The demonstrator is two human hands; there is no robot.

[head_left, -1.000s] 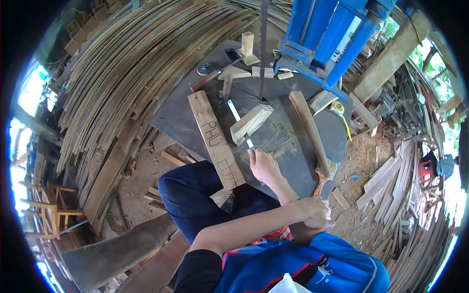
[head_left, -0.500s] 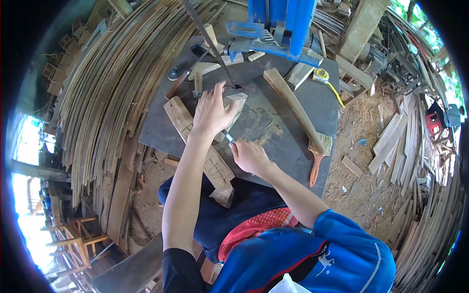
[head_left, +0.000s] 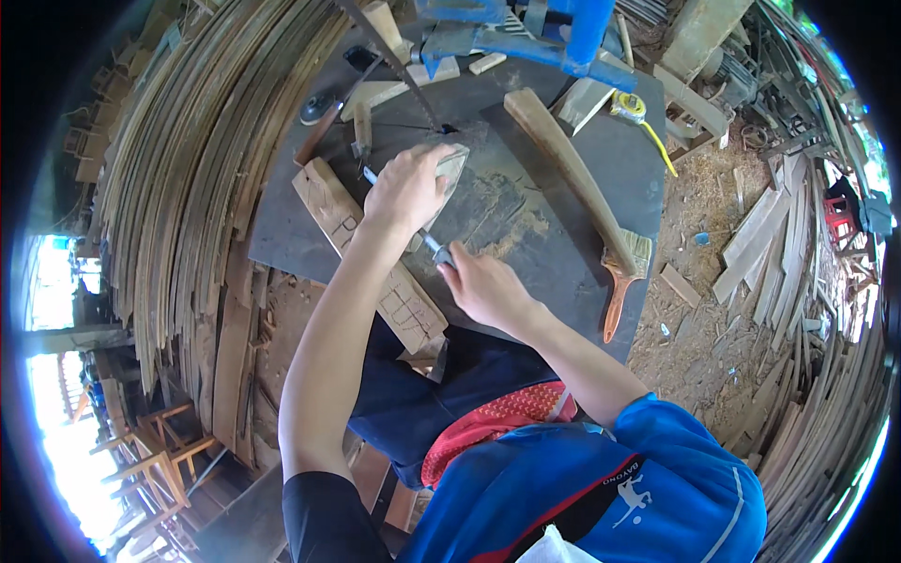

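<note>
My left hand [head_left: 409, 187] is closed round a small, pointed piece of wood [head_left: 454, 171] above the dark saw table [head_left: 582, 169]. In my right hand [head_left: 487, 287] is the grey handle of a slim metal tool [head_left: 431, 241]. Its shaft passes beneath my left hand, and a pale end shows on the far side; the middle is hidden, so its exact kind is unclear. Under my left wrist lies a long wooden board [head_left: 410, 306] with pencil marks. Just beyond my left hand, the upright saw blade [head_left: 399, 70] runs down into the table slot.
A long wooden bar [head_left: 563, 169] and a paintbrush [head_left: 616, 300] lie at the right. Near the back right corner is a yellow tape measure [head_left: 629, 106]. Blue machine parts [head_left: 507, 42] stand behind. Stacked wood strips [head_left: 206, 141] fill the left; sawdust and offcuts cover the floor at right.
The view has shifted a little. More of the tool shows beyond my left hand, and its pale end is now visible. Both hands keep their holds.
</note>
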